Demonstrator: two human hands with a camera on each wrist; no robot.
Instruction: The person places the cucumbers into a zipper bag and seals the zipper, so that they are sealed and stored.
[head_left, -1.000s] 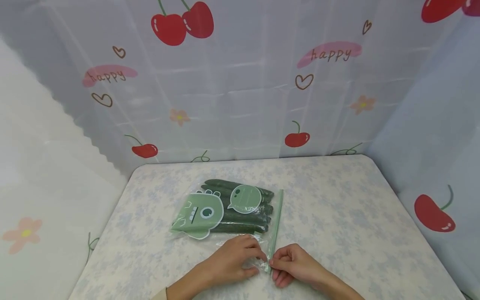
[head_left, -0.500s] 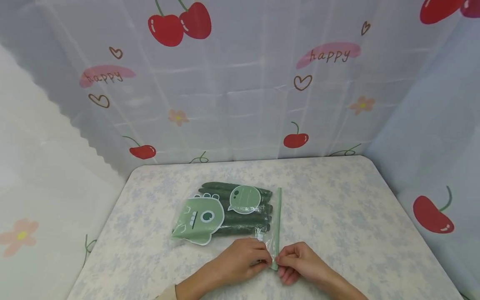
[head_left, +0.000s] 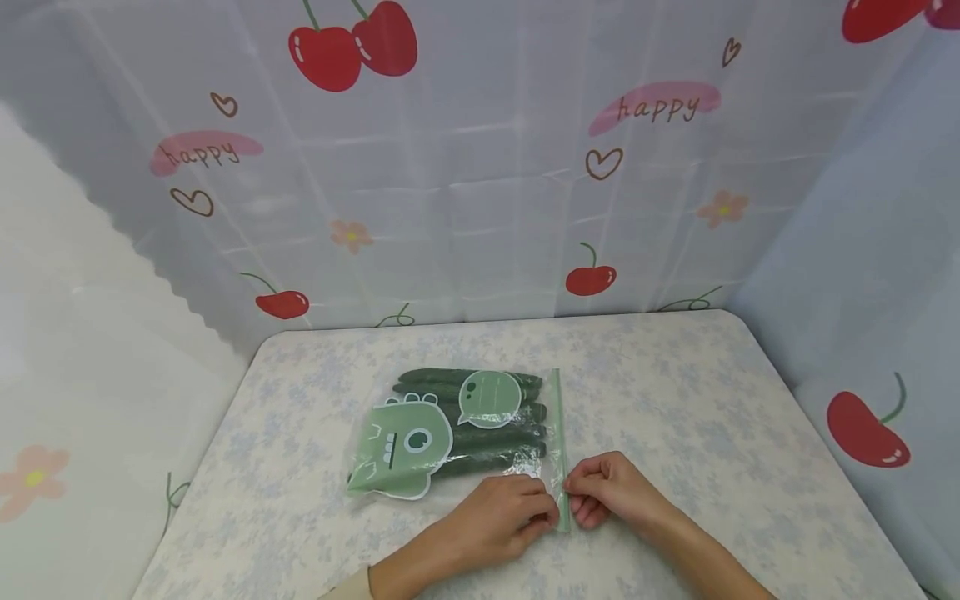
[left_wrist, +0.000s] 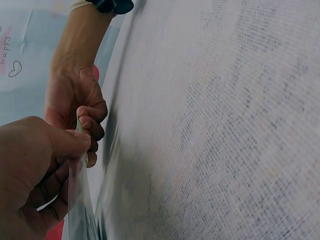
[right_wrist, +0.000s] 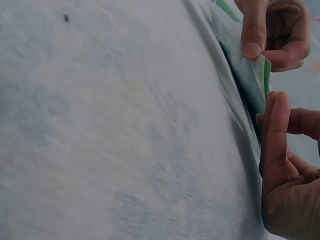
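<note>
A clear zip bag (head_left: 408, 492) printed with a green cartoon monster lies flat on the table, with several long dark green cucumbers (head_left: 487, 437) inside. Its green zip strip (head_left: 557, 417) runs along the right end. My left hand (head_left: 506, 517) pinches the bag at the near end of that strip; the left wrist view shows the thumb pressing the film. Farther up the strip, my right hand (head_left: 611, 492) pinches the edge between thumb and forefinger. The right wrist view has the strip (right_wrist: 266, 75) stretching between both hands.
Beneath the bag is a table (head_left: 675, 400) covered in pale floral cloth. White curtains (head_left: 480, 208) with cherries and "happy" lettering hang behind it and at both sides. A dark band (left_wrist: 112, 5) circles the right wrist.
My right hand has slid away from me along the zip strip, while my left hand has shifted slightly right. The bag has turned a little, its strip now tilting the other way.
</note>
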